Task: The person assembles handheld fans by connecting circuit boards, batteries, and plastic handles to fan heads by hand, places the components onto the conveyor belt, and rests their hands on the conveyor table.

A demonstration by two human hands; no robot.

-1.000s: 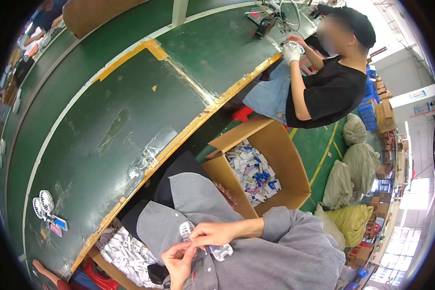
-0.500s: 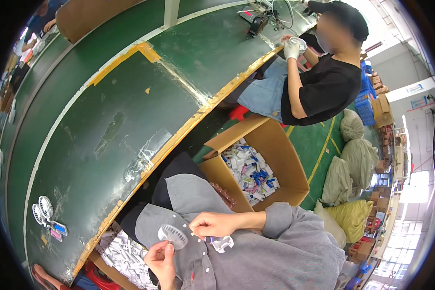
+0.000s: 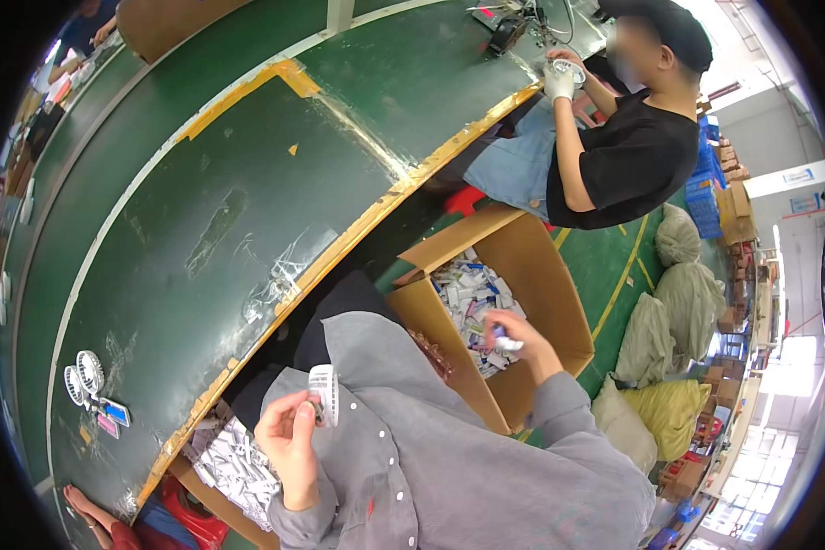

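My left hand (image 3: 289, 445), closed in a pinch, holds up a white round fan grille (image 3: 324, 394) with slotted sides above my lap. Seen nearly edge-on, the grille shows something small and dark at its hub that I cannot make out. Out to the right, my right hand (image 3: 528, 343) is over the open cardboard box (image 3: 550, 302). Its fingers are closed on a small white and purple plastic piece (image 3: 501, 339), slightly blurred. Beneath it in the box lies a heap of white, blue and purple plastic pieces (image 3: 467, 289).
A green worktable (image 3: 183, 275) with a worn yellow edge runs along my left, bearing small handheld fans (image 3: 92, 390). A second box (image 3: 220, 509) of white parts is beside my legs. A co-worker (image 3: 623, 147) sits beyond the first box; another person's hand (image 3: 81, 502) shows lower left. Sacks (image 3: 687, 298) lie right.
My right hand has swung away from my lap to above the cardboard box, carrying the white and purple piece. The left hand has raised and turned the grille edge-on.
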